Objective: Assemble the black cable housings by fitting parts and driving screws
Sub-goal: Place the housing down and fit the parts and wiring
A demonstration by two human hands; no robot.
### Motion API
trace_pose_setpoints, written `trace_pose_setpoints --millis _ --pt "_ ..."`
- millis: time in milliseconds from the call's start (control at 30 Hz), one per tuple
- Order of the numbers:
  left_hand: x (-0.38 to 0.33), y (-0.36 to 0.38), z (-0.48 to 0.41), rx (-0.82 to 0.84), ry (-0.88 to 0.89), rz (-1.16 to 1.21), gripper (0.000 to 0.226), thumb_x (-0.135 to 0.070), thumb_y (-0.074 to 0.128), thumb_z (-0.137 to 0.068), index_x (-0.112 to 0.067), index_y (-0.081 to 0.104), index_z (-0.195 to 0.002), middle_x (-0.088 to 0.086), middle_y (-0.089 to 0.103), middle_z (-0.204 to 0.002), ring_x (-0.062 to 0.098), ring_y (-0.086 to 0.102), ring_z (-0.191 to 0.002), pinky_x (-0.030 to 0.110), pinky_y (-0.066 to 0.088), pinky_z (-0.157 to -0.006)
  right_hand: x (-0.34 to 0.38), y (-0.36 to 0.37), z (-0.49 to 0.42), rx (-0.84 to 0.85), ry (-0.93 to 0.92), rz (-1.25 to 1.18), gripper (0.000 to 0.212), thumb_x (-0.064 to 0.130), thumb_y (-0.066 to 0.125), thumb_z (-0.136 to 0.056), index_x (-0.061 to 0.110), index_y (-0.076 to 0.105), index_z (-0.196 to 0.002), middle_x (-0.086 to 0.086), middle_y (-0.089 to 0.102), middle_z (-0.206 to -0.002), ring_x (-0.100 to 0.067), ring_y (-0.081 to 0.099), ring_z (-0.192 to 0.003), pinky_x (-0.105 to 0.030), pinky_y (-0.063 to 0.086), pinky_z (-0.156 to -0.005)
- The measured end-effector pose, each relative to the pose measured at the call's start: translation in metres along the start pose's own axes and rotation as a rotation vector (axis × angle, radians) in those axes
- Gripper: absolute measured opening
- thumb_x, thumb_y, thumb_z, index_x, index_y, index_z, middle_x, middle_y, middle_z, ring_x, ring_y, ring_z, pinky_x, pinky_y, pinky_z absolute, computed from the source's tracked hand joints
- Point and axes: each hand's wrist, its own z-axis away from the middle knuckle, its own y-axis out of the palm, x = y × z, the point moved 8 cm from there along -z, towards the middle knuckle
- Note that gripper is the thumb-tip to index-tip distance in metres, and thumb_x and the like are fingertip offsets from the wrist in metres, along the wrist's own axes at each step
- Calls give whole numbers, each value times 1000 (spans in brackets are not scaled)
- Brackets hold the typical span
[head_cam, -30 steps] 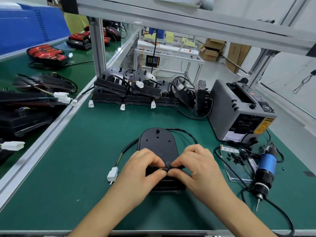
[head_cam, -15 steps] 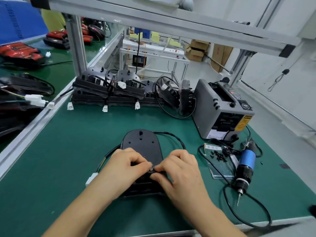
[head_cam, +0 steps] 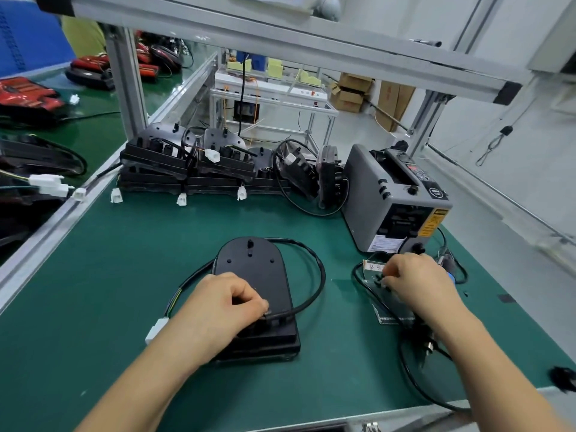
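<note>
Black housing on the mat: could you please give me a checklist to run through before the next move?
1. Housing flat on the green mat: ok.
2. Left hand steadies the housing and pinches the cable at the near-edge notch: ok.
3. Cable fully seated in the notch: cannot tell, the thumb covers it.
4. Right hand has picked up a screw from the screws: cannot tell.
5. Screwdriver close by: ok, it lies under the right forearm.
</note>
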Motion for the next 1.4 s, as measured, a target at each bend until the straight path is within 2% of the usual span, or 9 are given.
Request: trace_pose_setpoints --millis 467,567,667,733,833,1033,1133,1233,1400 --pt "-2 0 2 22 -17 22 22 -30 66 -82 -25 67 -61 -16 60 -84 1 48 -98 26 43 -81 -2 21 -5 -5 -83 40 14 32 58 -90 24 69 -93 3 65 -99 -20 49 -101 -31 42 -82" --pt "-2 1 3 31 -21 20 23 -30 64 -83 -27 66 -60 -17 59 -85 -1 46 -99 23 41 -78 22 -4 10 -32 -148 -236 10 27 64 -87 26 67 -78 8 66 -87 -16 53 -94 -30 42 -77" --pt "-2 1 3 41 -12 1 21 -31 61 -85 -27 67 -65 -17 59 -88 -5 43 -100 19 37 -78 82 -32 47 79 -338 -601 24 25 72 -80 37 60 -63 23 62 -73 6 52 -76 -8 35 -67" --pt "-3 1 3 47 0 -9 20 -31 60 -86 -27 67 -68 -17 59 -89 -5 42 -100 16 34 -77 123 -37 69 200 -465 -663 25 25 73 -78 40 60 -62 36 59 -78 11 51 -82 -2 33 -69" --pt "-6 1 4 55 23 -31 21 -29 58 -87 -28 65 -68 -14 58 -88 -3 42 -99 13 32 -74 157 -31 78 319 -512 -666 22 26 71 -81 37 62 -64 27 61 -73 9 52 -77 -6 38 -70" --pt "-6 1 5 37 45 -18 20 -29 56 -88 -28 64 -70 -13 56 -90 -3 40 -99 14 31 -75 169 -21 69 493 -458 -629 15 29 69 -83 33 64 -69 23 61 -63 10 51 -58 -8 38 -56" --pt "-6 1 5 15 57 -14 19 -29 56 -88 -27 64 -71 -13 56 -90 -5 40 -99 13 31 -74 169 -22 66 519 -449 -579 8 33 69 -83 30 68 -75 14 65 -72 7 52 -60 -11 41 -57" --pt "-7 0 6 -12 79 -25 19 -30 56 -88 -27 62 -70 -16 57 -89 -7 39 -98 10 30 -74 170 -21 64 559 -433 -550 7 34 70 -81 27 70 -78 9 69 -80 -5 60 -73 -24 50 -71" --pt "-10 -1 9 -69 132 -64 17 -28 54 -88 -28 58 -71 -16 55 -88 -8 36 -98 0 28 -72 176 -19 59 629 -432 -488 14 39 72 -78 27 68 -73 14 63 -71 -5 57 -71 -28 49 -72"
